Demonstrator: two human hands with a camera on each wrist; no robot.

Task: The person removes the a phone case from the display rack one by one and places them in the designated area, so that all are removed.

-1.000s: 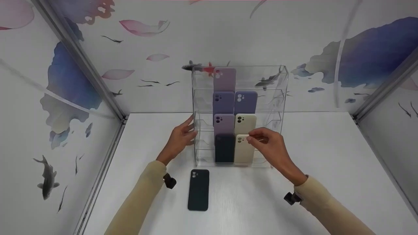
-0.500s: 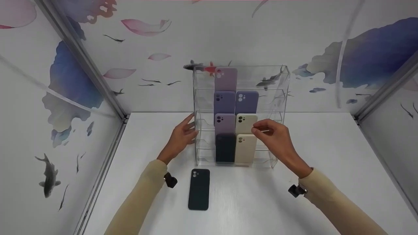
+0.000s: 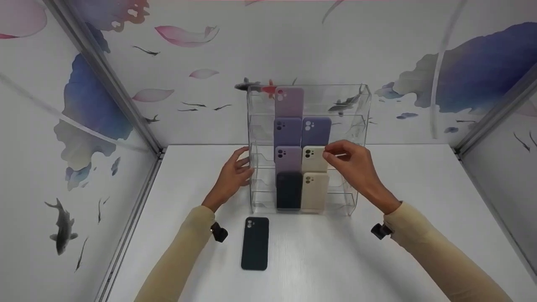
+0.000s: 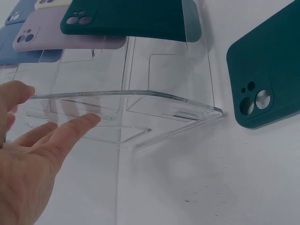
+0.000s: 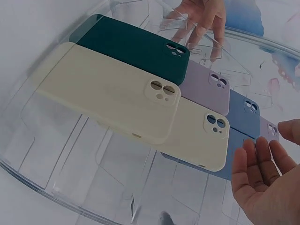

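We've moved our right hand [image 3: 352, 165] up from the lower cream rectangular phone case [image 3: 314, 193] to the upper cream phone case [image 3: 314, 160], mid-frame in the clear plastic rack [image 3: 342, 199]. Lower looks seated. Right grip apart, empty; left hand [image 3: 230, 176] fingers apart, against rack's side.

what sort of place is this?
Likely an enclosed booth for handling phone cases, purpose unclear: printed wall panels with metal corner rails surround a white table bearing a clear tiered rack.

Dim light, soft shadows, table [image 3: 293, 256] sheen
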